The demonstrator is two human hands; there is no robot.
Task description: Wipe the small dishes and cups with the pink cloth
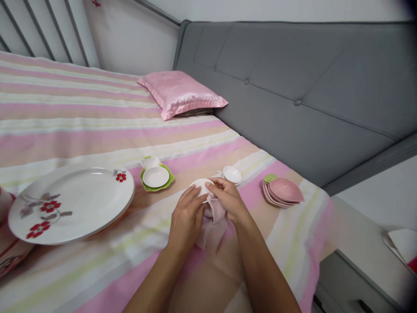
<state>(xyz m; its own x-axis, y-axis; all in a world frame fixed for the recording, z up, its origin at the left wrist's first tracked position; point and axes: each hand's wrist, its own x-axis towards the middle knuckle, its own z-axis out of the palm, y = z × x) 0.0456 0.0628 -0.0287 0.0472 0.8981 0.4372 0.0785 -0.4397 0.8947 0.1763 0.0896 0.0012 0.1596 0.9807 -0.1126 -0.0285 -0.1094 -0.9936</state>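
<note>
1. Striped bed sheet (107, 139); grey buttoned headboard (293, 69); pink satin pillow (182, 89) near it; bedside cabinet (355, 278), right.
2. White plate (87, 191), red-flowered, topping a stack, left.
3. Green dish (171, 177) – white dish (156, 177) nested inside.
4. Pink bowls (286, 190), stacked; small white bowl (232, 174), nearby.
5. White saucer (200, 184), centre – pinched by left hand (187, 213) and right hand (230, 200), pink cloth (213, 230) bunched below.
</note>
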